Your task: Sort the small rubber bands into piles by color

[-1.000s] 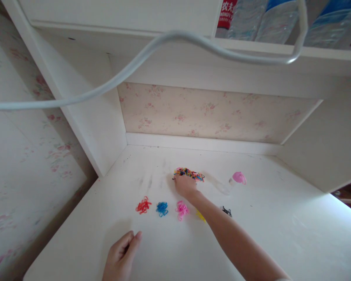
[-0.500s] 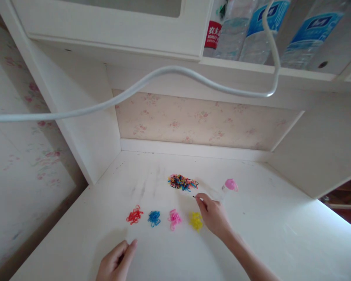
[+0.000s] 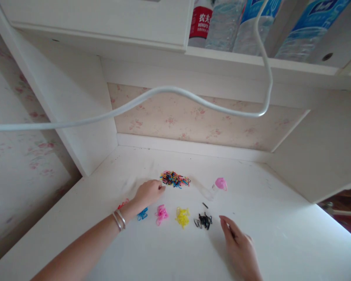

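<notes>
My left hand (image 3: 149, 193) reaches to the near left edge of a mixed pile of coloured rubber bands (image 3: 174, 179). Its fingers are pinched together, and whatever is between them is hidden. My right hand (image 3: 240, 246) is right of a small heap of black rubber bands (image 3: 205, 221), thumb and fingertips together, with nothing visible in them. A single black rubber band (image 3: 205, 205) shows just beyond that heap. Leftward in a row are yellow bands (image 3: 182, 217), pink bands (image 3: 162, 214), blue bands (image 3: 142, 213) and red bands (image 3: 123, 203), the last two partly behind my left wrist.
A clear container with a pink top (image 3: 221, 184) lies behind the black heap. Across the view in front of the cabinet runs a white cable (image 3: 169, 89). Plastic bottles (image 3: 225, 25) stand on the shelf above the white desk (image 3: 280, 234).
My left hand has moved forward and right to the mixed pile. My right hand has drawn back toward me and right, uncovering the black heap; the dark band it pinched has left its fingertips.
</notes>
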Motion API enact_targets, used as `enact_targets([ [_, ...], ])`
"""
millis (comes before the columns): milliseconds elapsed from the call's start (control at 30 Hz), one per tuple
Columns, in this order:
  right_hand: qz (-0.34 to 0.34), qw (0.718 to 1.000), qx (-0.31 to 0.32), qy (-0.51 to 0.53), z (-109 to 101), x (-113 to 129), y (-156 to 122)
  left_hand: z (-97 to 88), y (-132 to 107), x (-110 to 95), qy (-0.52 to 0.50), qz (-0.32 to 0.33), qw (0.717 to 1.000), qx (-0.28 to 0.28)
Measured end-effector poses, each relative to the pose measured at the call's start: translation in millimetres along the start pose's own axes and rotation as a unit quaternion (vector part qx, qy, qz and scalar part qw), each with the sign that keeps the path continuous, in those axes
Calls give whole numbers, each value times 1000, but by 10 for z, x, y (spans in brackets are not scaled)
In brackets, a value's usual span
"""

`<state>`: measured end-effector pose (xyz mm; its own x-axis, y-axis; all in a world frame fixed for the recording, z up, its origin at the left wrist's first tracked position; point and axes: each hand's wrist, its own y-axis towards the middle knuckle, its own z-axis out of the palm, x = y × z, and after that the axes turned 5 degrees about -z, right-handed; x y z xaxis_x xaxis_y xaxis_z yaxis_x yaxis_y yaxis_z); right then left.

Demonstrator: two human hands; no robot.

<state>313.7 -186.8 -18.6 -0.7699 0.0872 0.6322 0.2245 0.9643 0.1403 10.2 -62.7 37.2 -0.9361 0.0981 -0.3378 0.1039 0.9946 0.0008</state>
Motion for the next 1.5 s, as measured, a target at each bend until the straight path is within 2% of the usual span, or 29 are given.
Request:
enact_targets([
  [133,105,991,-46,69,-57,-121,-40,161,216,3,27,-26,999,0],
  [233,129,986,-51,93,-58,-130,0,246,291,-49,42,-35,998,-7],
  [433,125,987,-14,99,-21,-157,43,303,371,-105,56,-29,998,-12],
  [800,104,991,-1,89,-12,-148,25,264,347,-22,44,-24,999,-11],
  [1167,100,991,-9,85,-1,-131,37,313,429,-57,34,-26,999,-13],
  [1500,103,991,-2,81,3,-117,39,275,416,-45,24,-41,999,-12],
])
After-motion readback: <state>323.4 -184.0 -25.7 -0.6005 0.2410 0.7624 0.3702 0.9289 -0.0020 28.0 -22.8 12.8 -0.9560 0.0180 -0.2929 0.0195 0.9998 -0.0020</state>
